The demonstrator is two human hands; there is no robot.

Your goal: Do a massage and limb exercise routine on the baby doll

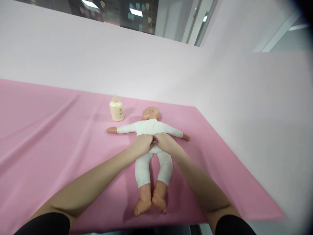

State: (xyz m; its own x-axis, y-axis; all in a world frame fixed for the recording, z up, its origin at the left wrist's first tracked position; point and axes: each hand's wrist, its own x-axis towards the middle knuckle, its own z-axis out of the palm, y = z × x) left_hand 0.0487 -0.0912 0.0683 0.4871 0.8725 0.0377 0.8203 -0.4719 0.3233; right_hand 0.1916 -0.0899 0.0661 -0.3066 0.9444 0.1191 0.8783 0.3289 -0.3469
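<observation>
A baby doll [144, 125] lies stretched out on the pink sheet, with a white cloth body, bare plastic feet and its arms spread to both sides. Its head [151, 113] is turned so that an ear shows. My left hand [143, 144] and my right hand [165, 142] meet over the doll's lower torso, just above its legs. Both have their fingers curled in, with the knuckles close together. Whatever may be between the fingers is hidden from view.
Beyond the doll's outstretched arm, on the left, stands a cream-coloured pump bottle [116, 110]. The pink sheet [61, 130] has creases on its left side and ends along white walls [97, 62] at the back and right. A window [117, 13] is above.
</observation>
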